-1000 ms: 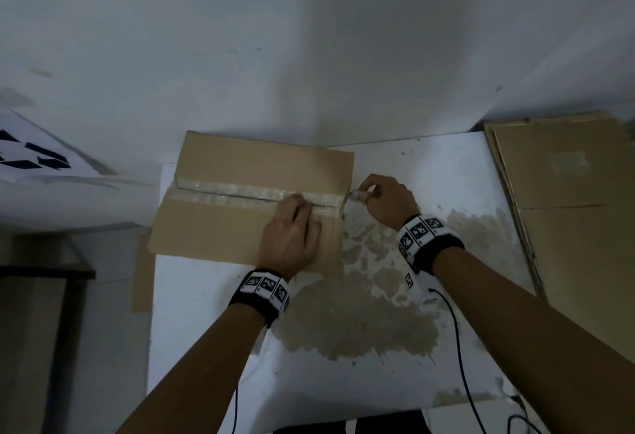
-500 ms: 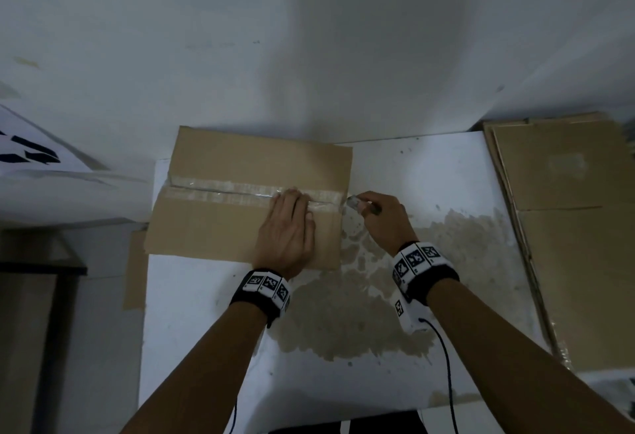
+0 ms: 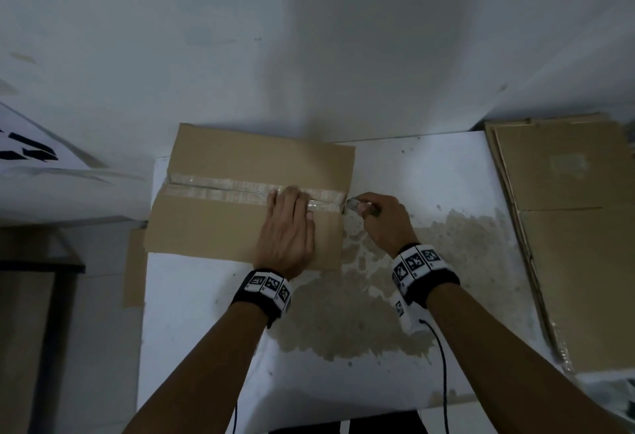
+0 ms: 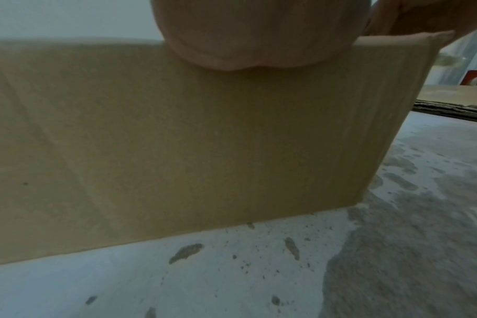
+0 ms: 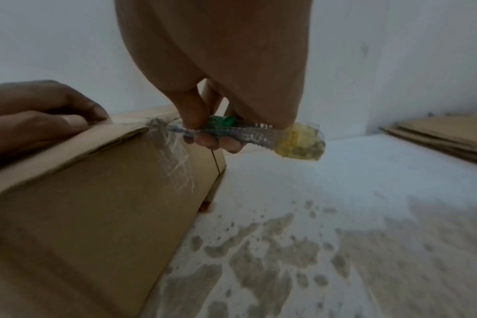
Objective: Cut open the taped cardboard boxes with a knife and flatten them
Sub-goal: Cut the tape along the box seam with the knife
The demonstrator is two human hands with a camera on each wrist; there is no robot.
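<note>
Flattened cardboard (image 3: 567, 213) stacked at three o'clock on stained white table (image 3: 429, 172). Left hand (image 3: 287, 230) flat, pressing box (image 3: 223, 227); right hand (image 3: 385, 224) gripping knife (image 5: 248, 132).

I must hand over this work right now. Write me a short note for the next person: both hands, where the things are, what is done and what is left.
Left hand: flat, fingers straight, pressing on top of the taped cardboard box, fingertips on the clear tape.
Right hand: grips the utility knife, its tip at the right end of the taped seam.
The box stands on the stained white table; the flattened cardboard stack lies to the right.
Done: knife placed at the seam end; tape there looks torn.
Left: tape over most of the seam looks uncut. Cut it, open the flaps, flatten the box.
</note>
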